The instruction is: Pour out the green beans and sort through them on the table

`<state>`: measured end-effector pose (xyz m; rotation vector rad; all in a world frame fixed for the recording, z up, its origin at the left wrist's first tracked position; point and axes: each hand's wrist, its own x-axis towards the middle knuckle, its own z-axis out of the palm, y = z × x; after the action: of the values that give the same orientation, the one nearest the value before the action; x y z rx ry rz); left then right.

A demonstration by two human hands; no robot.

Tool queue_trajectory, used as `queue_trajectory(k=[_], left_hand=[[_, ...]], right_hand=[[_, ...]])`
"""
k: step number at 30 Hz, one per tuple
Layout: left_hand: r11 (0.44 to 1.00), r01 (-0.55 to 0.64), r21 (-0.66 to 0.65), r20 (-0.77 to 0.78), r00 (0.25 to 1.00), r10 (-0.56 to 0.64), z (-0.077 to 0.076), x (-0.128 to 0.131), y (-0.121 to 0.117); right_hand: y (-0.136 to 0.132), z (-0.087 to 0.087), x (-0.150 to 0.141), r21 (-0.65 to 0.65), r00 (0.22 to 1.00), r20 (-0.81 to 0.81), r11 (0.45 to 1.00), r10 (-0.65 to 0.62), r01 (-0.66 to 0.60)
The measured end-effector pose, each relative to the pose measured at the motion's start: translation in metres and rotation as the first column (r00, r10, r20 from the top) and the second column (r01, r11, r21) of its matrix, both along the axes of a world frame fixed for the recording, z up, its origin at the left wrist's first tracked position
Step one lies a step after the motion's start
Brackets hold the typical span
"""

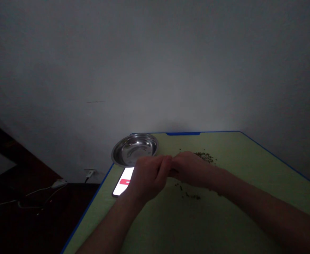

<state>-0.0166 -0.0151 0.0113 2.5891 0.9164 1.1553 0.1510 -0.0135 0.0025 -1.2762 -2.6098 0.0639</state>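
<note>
My left hand (151, 176) and my right hand (190, 169) meet above the middle of the green table, fingertips together. Both are closed, with the fingers curled in. Whatever lies between them is hidden or too small to make out in the dim light. Beyond and beneath my right hand lies a scatter of small dark bits (206, 157), like seeds or beans. A smaller line of the same dark bits (193, 196) is nearer to me. To the left of my left hand stands a shiny steel bowl (120, 155), its inside partly hidden by that hand.
A phone (120, 188) with a lit white and red screen lies left of my left wrist. The green table (236, 148) has a blue edge and stands against a grey wall (170, 70). At the lower left are a plug in a socket (90, 173) and white cables (38, 192).
</note>
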Motion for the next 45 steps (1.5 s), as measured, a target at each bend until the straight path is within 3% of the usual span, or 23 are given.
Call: queue_trajectory(k=[6, 19, 29, 36, 45], left_hand=[[0.998, 0.056, -0.003, 0.032, 0.998, -0.056, 0.000, -0.001, -0.002], [0.999, 0.040, 0.006, 0.030, 0.999, -0.040, 0.000, 0.000, -0.002], [0.998, 0.055, -0.026, -0.012, 0.998, -0.055, 0.001, 0.000, -0.002], [0.998, 0.040, -0.037, -0.017, 0.999, -0.041, 0.001, 0.001, -0.002], [0.998, 0.049, -0.042, -0.044, 0.998, -0.051, 0.002, 0.001, -0.004]], right_hand=[[0.010, -0.008, -0.012, 0.015, 1.000, 0.009, 1.000, -0.016, 0.016], [0.010, -0.019, -0.007, -0.002, 1.000, -0.024, 1.000, 0.014, -0.014], [-0.002, -0.003, 0.008, -0.062, 0.997, -0.068, 0.998, -0.026, 0.021], [-0.005, -0.009, 0.014, -0.140, 0.995, -0.076, 0.989, -0.060, 0.049], [-0.003, -0.012, 0.017, -0.128, 0.992, -0.086, 0.989, -0.090, 0.079]])
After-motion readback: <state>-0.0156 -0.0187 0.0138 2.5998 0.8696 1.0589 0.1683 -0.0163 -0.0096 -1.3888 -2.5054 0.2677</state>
